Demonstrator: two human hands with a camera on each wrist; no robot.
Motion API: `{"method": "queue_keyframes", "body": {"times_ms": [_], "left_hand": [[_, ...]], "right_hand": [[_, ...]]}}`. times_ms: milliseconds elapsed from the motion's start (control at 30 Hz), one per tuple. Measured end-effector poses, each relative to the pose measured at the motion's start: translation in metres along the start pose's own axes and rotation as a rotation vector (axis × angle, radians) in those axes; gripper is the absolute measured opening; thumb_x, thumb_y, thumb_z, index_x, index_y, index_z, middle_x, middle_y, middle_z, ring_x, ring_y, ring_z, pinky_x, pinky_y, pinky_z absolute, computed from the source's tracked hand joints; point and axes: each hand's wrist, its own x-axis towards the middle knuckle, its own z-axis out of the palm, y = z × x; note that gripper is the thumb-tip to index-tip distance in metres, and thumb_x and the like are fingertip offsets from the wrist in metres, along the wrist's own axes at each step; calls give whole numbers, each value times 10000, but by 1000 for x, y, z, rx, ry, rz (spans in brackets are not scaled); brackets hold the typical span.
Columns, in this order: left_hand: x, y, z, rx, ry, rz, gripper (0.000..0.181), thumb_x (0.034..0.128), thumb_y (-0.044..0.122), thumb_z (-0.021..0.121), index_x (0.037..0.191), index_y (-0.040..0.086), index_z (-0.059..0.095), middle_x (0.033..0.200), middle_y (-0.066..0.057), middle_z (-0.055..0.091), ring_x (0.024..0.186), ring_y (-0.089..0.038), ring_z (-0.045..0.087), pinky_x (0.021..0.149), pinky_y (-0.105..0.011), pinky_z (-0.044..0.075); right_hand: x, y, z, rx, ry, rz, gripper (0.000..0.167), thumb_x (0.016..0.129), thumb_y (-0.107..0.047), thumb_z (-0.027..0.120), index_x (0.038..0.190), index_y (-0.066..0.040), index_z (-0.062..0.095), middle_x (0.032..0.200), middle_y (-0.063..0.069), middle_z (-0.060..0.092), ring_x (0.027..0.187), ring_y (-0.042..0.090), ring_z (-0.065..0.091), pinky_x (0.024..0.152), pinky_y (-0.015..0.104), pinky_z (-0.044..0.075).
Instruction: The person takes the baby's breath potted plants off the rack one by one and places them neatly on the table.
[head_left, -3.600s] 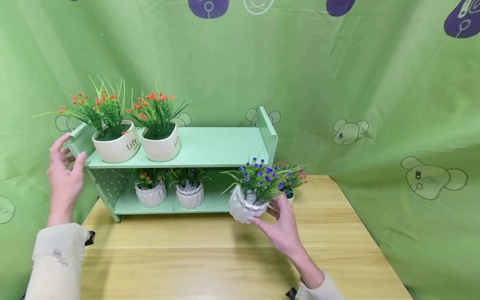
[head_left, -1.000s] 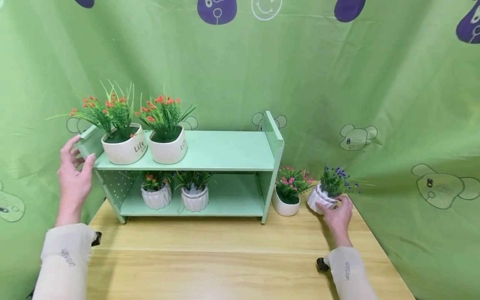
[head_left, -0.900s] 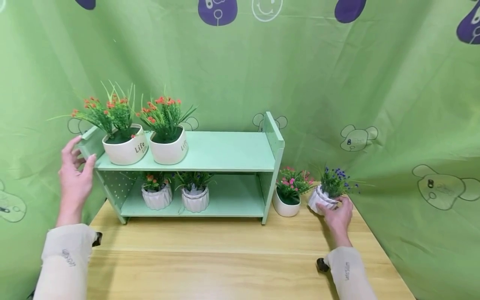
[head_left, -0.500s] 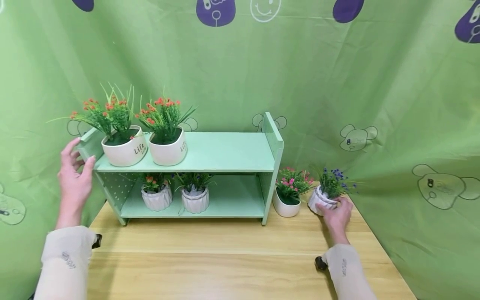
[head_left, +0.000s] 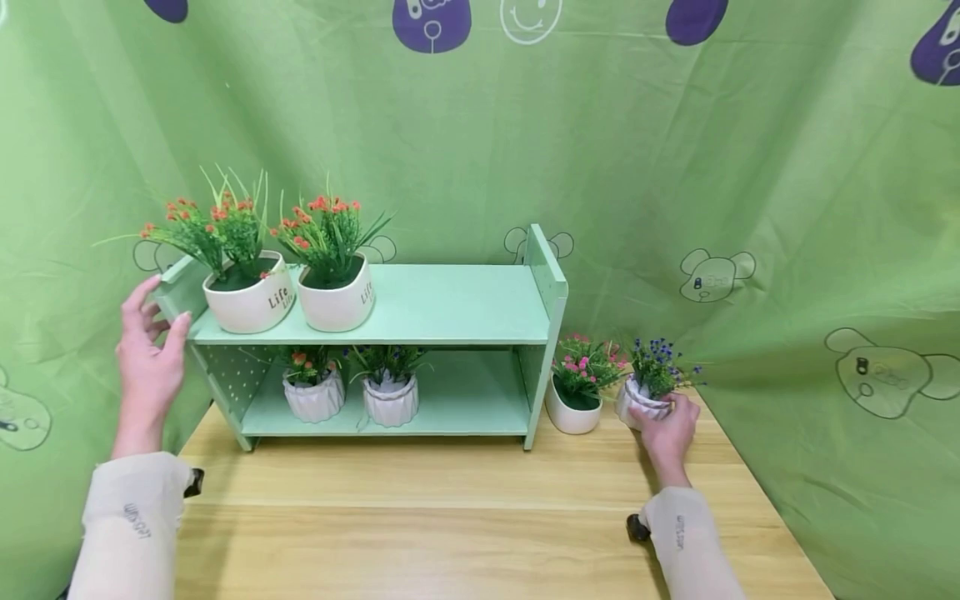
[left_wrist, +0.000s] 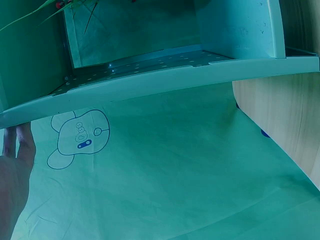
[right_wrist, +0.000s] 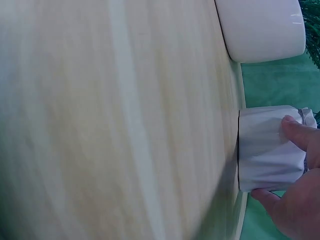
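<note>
while my right hand (head_left: 670,429) grips the pleated blue-flowered pot (right_wrist: 267,152), seemingly set upright on the tabletop (head_left: 420,475) with only release remaining, my half-open left hand (head_left: 150,367) touches the left panel (head_left: 182,292) of the green two-tier rack (head_left: 465,300), where four flowerpots (head_left: 336,307) stand.

At frame left my left hand (head_left: 150,358) holds the shelf (head_left: 457,304) bearing two upper pots (head_left: 247,307), two lower pots (head_left: 315,400). Right of it, on the table (head_left: 450,542), stand a lone pot (head_left: 573,417), then, in my right hand (head_left: 670,432), the far-right pot (head_left: 639,398).
</note>
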Motion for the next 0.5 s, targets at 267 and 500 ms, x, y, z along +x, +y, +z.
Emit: {"method": "queue_keyframes", "body": {"times_ms": [267,500], "left_hand": [[-1,1,-1,-1,-6,1,631,1077,230,530,1554,542,261,1636,-84,424,1256,-152,535,853,-78,482],[1,-2,-1,0,-17,7,624,1076,242,534,1557,532,264,1648,-89,401,1274,-169,534,860,-90,499]], "right_hand": [[-3,-1,-2,-2,-24,17,677,879,-115,807,1417,37,424,1545,281,325,1331,519,429,1190,649,388],[-9,-5,-6,34,1,34,650,904,-128,779,1445,6,445,1573,290,302,1356,534,406,1191,679,366]]}}
